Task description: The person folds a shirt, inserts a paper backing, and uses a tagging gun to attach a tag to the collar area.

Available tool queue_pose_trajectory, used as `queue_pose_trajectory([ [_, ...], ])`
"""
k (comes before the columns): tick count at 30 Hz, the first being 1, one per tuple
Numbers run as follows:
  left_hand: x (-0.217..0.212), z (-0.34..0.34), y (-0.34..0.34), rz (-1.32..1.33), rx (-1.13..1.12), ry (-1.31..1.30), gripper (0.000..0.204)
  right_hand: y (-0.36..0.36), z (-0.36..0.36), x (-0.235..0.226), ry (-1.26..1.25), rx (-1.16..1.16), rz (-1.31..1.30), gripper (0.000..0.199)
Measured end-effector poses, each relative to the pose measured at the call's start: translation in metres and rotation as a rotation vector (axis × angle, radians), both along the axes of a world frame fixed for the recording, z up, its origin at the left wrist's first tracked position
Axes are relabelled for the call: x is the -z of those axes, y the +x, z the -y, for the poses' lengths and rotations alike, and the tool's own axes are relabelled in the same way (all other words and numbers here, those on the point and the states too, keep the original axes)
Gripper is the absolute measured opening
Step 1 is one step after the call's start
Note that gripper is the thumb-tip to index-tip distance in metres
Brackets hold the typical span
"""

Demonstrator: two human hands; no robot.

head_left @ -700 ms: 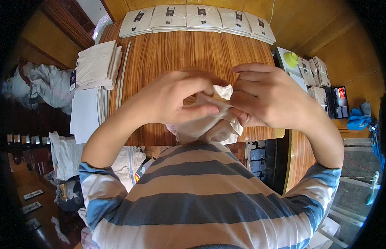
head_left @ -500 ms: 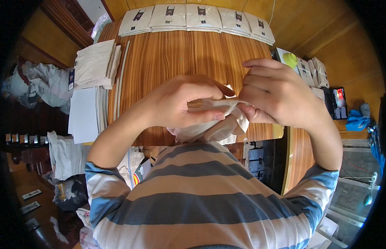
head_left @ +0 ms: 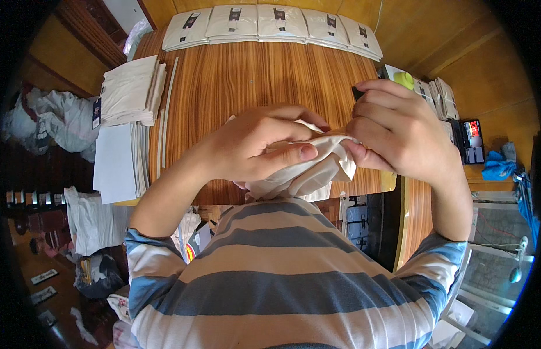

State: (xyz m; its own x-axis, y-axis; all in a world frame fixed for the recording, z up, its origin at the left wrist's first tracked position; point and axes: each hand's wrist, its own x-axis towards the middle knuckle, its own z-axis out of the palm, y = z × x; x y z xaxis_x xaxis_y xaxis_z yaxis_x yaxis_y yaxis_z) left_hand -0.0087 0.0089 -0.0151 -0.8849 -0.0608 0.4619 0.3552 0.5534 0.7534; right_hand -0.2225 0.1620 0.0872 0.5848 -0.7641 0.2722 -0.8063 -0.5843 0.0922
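Head view: I see cloth [head_left: 305, 177] bunched over the table's [head_left: 224, 81] near edge. Left hand [head_left: 253, 142] holds it, thumb on top; right hand [head_left: 398, 132] pinches its rim, small black bit [head_left: 357, 93] at the fingers. Packs [head_left: 282, 22] line the table's far edge; folded stack [head_left: 130, 87], white sheets [head_left: 114, 160] at its left.

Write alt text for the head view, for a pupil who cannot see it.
A person's right hand pinches the edge of a bunched cream cloth while the left hand touches it, at the near side of a wooden table. Flat cream packs line the far edge; folded cloths and white sheets are stacked at left.
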Motion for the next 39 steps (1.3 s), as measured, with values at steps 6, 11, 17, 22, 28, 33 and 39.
queue_pose_trajectory([
  [6, 0.011, 0.002, -0.013, 0.124, -0.013, 0.451, 0.027, 0.007, 0.004, 0.008, 0.122, -0.023, 0.028, 0.023],
  [11, 0.042, 0.009, -0.001, 0.157, -0.073, 0.413, 0.014, 0.011, 0.004, 0.032, 0.412, 0.096, 0.018, 0.022],
  [17, 0.062, 0.013, 0.013, 0.120, -0.121, 0.367, 0.018, 0.027, -0.009, 0.081, 0.540, 0.261, -0.041, 0.017],
  [22, 0.069, 0.016, 0.024, 0.168, -0.097, 0.323, 0.019, 0.044, -0.016, 0.084, 0.427, 0.431, -0.054, 0.018],
  [28, 0.077, 0.009, 0.011, 0.069, -0.001, 0.141, 0.029, 0.049, -0.020, 0.077, 0.383, 0.431, -0.052, 0.018],
  [33, 0.078, 0.013, 0.006, 0.218, 0.114, 0.134, 0.043, 0.045, -0.018, 0.061, 0.294, 0.458, -0.066, 0.020],
  [39, 0.081, -0.001, -0.001, 0.042, -0.010, 0.037, 0.038, 0.048, -0.024, 0.053, 0.321, 0.476, -0.051, 0.021],
])
